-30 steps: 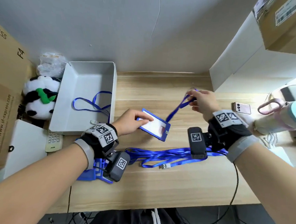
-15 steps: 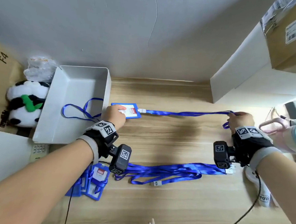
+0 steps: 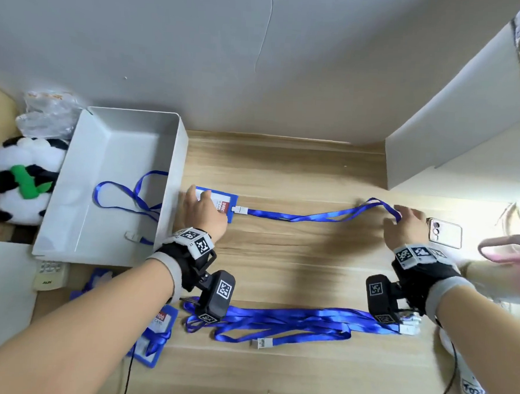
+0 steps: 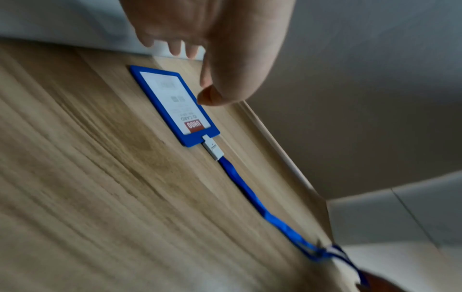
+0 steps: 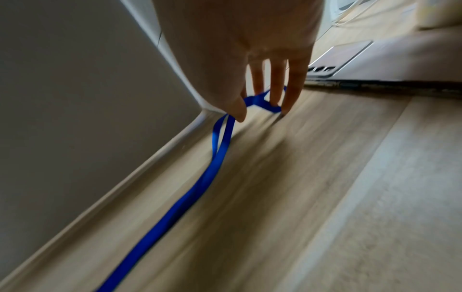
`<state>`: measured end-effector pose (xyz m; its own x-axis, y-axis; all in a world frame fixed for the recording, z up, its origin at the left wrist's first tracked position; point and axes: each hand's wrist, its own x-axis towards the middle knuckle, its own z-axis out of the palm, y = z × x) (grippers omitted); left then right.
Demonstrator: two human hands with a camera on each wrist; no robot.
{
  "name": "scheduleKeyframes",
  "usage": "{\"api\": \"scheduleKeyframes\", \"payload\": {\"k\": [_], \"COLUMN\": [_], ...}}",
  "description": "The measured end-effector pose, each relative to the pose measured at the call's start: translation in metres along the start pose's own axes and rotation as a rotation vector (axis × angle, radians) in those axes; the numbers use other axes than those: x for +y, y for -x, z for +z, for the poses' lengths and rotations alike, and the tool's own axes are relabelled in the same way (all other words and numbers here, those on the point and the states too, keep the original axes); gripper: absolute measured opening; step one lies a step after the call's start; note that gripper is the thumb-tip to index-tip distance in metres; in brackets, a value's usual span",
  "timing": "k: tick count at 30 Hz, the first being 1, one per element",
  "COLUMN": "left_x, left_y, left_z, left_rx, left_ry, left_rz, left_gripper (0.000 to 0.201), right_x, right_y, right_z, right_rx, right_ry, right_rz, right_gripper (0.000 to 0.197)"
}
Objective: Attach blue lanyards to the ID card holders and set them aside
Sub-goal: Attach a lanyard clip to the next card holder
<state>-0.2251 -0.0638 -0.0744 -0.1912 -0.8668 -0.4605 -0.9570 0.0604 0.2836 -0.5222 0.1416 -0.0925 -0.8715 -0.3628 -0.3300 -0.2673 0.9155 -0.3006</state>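
Observation:
A blue ID card holder [image 3: 225, 206] [image 4: 172, 102] lies flat on the wooden table beside the white box, its white clip [image 3: 239, 209] [image 4: 212, 151] joined to a blue lanyard [image 3: 312, 216] [image 4: 250, 189] [image 5: 215, 164] stretched out to the right. My left hand [image 3: 203, 215] [image 4: 220, 49] hovers just over the holder with relaxed fingers and grips nothing. At the lanyard's far loop, my right hand [image 3: 404, 228] [image 5: 250, 39] has straight fingers, and its fingertips touch the loop on the table.
Several loose blue lanyards [image 3: 291, 322] lie near the front, with spare holders [image 3: 155, 336] at front left. The white box [image 3: 177, 150] holds another lanyard [image 3: 132, 196]. A phone [image 3: 445, 236] lies by my right hand. A plush panda [image 3: 18, 181] sits far left.
The holder and lanyard, held up mid-table a second ago, now lie stretched flat along the far side. Both hands have loosened their hold.

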Motion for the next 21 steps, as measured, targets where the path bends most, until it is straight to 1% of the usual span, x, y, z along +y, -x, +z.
{"api": "scheduleKeyframes", "payload": {"k": [2,3,5,7,9,11,12,15,17,18,21], "left_x": [0.003,0.005,0.006,0.005,0.003,0.001,0.001,0.002,0.004,0.005,0.008], "left_y": [0.003,0.004,0.006,0.008,0.008,0.006,0.005,0.000,-0.003,-0.005,-0.007], "left_z": [0.009,0.012,0.020,0.024,0.024,0.023,0.022,0.017,0.016,0.016,0.016], "left_rx": [-0.099,-0.152,-0.240,-0.301,-0.332,-0.344,-0.351,-0.382,-0.402,-0.404,-0.396], "left_ry": [-0.100,-0.132,-0.185,-0.239,-0.283,-0.301,-0.305,-0.296,-0.263,-0.253,-0.239], "left_rz": [0.103,0.132,0.118,0.063,0.018,-0.003,-0.014,-0.057,-0.086,-0.099,-0.136], "left_gripper": [0.058,0.061,0.066,0.069,0.072,0.073,0.073,0.072,0.072,0.072,0.072], "right_x": [-0.003,-0.005,-0.006,-0.006,-0.006,-0.008,-0.010,-0.020,-0.027,-0.029,-0.026], "right_y": [0.008,0.012,0.020,0.023,0.025,0.023,0.021,0.012,0.005,0.002,-0.003], "right_z": [0.007,0.010,0.018,0.027,0.031,0.032,0.031,0.031,0.032,0.034,0.038], "right_rx": [0.066,0.078,0.040,-0.054,-0.101,-0.108,-0.116,-0.136,-0.144,-0.159,-0.174], "right_ry": [0.045,0.078,0.144,0.177,0.170,0.175,0.189,0.263,0.293,0.290,0.245], "right_rz": [-0.026,-0.046,-0.100,-0.121,-0.094,-0.092,-0.116,-0.256,-0.300,-0.284,-0.165], "right_gripper": [0.059,0.064,0.069,0.071,0.070,0.069,0.068,0.063,0.060,0.060,0.061]}}
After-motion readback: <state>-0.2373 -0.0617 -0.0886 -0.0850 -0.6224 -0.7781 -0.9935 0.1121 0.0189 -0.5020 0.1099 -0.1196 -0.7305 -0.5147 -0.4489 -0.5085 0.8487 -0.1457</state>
